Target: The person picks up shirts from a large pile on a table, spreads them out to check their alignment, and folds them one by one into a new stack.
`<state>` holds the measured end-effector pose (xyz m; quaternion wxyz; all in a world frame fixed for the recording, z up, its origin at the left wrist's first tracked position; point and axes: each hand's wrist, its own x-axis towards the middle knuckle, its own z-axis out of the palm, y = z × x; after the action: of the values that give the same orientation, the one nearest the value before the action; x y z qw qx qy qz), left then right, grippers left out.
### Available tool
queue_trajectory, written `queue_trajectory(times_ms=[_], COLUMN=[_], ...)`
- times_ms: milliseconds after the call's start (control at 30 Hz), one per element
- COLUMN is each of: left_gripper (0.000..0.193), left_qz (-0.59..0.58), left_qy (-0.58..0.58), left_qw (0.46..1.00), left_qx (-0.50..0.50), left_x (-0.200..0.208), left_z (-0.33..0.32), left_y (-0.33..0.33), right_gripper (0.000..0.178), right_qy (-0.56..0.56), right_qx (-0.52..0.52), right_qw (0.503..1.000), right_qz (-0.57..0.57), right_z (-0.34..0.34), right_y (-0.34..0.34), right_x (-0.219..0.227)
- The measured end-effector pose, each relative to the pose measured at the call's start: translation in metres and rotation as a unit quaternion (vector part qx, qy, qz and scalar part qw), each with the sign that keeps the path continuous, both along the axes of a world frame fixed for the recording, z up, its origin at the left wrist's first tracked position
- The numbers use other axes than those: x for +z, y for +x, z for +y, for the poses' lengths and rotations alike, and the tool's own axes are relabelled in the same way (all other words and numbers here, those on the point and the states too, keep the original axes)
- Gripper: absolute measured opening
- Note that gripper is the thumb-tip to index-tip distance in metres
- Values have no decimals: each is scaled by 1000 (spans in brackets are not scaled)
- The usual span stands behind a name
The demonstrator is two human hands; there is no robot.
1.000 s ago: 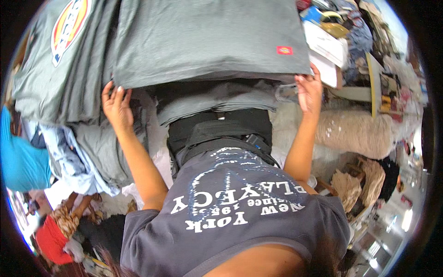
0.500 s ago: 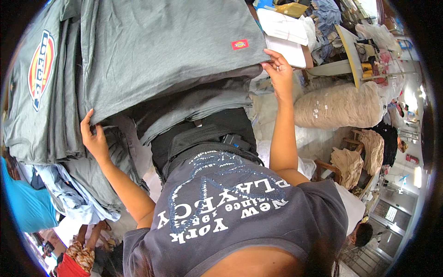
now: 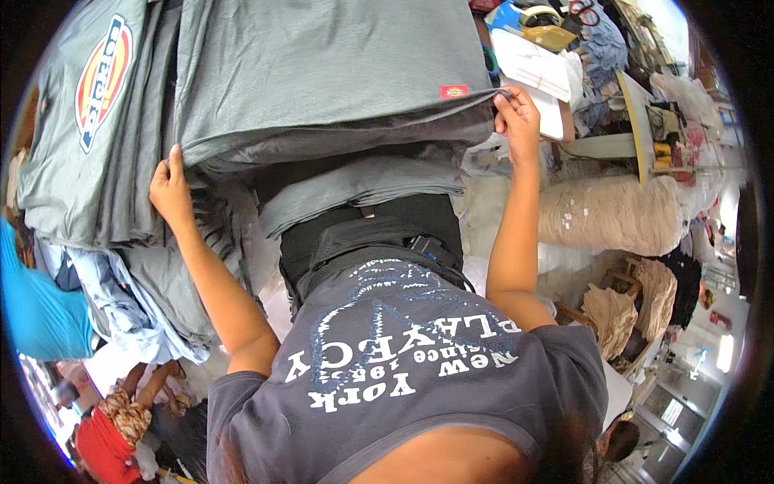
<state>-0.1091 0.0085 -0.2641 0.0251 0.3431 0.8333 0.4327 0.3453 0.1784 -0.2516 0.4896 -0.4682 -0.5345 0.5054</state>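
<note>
A grey T-shirt (image 3: 322,64) with a small red label near its hem lies spread in front of me. My left hand (image 3: 171,185) pinches the hem at its left corner. At the right corner, my right hand (image 3: 518,117) grips the hem between thumb and fingers. The hem is raised a little off the grey cloth beneath it. Nearer my waist, more folded grey fabric (image 3: 363,181) hangs below the edge. To the left is a stack of grey shirts (image 3: 56,177); the top one carries a large oval printed emblem.
White papers (image 3: 528,64), a tape roll (image 3: 540,16) and scissors (image 3: 584,11) lie at the far right. A wrapped beige fabric roll (image 3: 609,214) is right of my arm. Light blue garments (image 3: 121,298) hang at lower left. Other people, one in red (image 3: 105,440), are at lower left.
My left hand has closed its fingers on the left corner. The right hand has tightened on its corner and lifted the hem slightly. The whole view has shifted a little.
</note>
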Motion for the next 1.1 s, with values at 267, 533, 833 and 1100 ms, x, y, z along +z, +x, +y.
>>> queue_trajectory(times_ms=[267,533,833,1100], left_gripper=[50,53,25,24], left_qz=[94,61,-294,-234], left_qy=[-78,-77,147,-417], left_qw=[989,993,932,841], left_qx=[77,62,-150,-254], left_x=[6,4,15,18], left_z=[3,3,-46,-147], left_y=[6,-2,6,6], right_gripper=[17,16,16,15], right_qy=[109,49,7,-296], right_qx=[-154,-132,12,263], right_qw=[955,962,993,873], right_qz=[-228,-233,117,-285], right_z=[18,30,-3,-75], right_y=[-17,-4,10,84], right_x=[-9,-9,3,13])
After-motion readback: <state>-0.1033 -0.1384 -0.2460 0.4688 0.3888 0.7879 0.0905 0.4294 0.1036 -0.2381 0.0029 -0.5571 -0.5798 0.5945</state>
